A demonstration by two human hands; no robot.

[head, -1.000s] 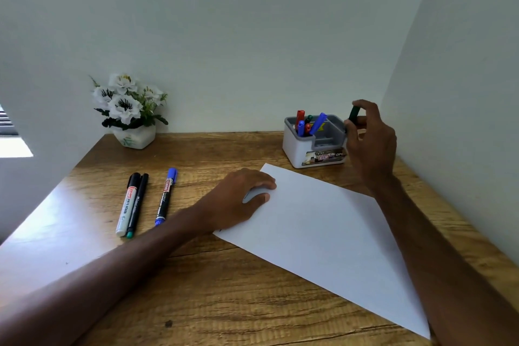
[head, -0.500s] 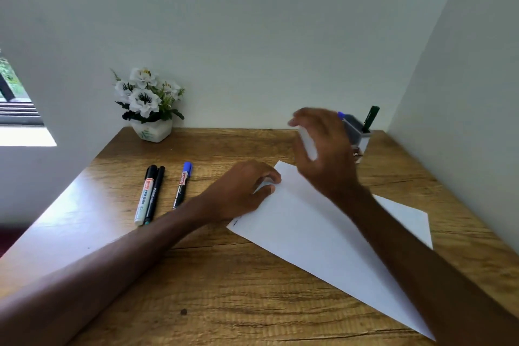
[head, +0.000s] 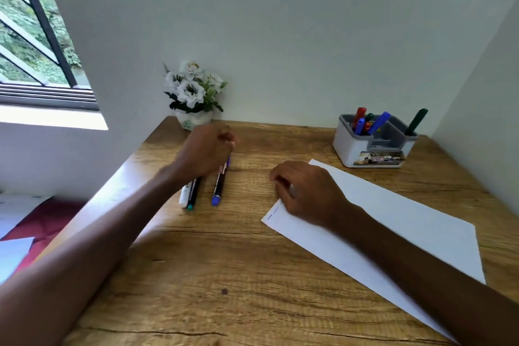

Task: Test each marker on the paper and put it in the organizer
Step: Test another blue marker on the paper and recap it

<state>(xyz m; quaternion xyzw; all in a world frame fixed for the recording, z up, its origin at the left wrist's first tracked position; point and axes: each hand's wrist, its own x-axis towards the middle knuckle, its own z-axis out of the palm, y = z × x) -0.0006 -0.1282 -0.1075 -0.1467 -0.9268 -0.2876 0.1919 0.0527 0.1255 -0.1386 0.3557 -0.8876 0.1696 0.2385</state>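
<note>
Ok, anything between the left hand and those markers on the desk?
Nothing visible does. The left hand is directly over the far ends of the three markers, hiding them; contact can't be told. The right hand rests on the paper, off to the side.

The paper (head: 393, 227) lies on the desk (head: 224, 275) before me, towards the right, with my right hand (head: 306, 191) on its left corner. Behind it, at the far right, stands the organizer (head: 348, 149) — a cluster of markers (head: 365, 123) in its left compartment, a lone marker (head: 417, 122) in its right one. Left of the paper, well apart, three loose markers (head: 193, 194) lie side by side, my left hand (head: 206, 152) over their far ends. Behind them, against the back wall, sits the flower pot (head: 193, 121).
</note>
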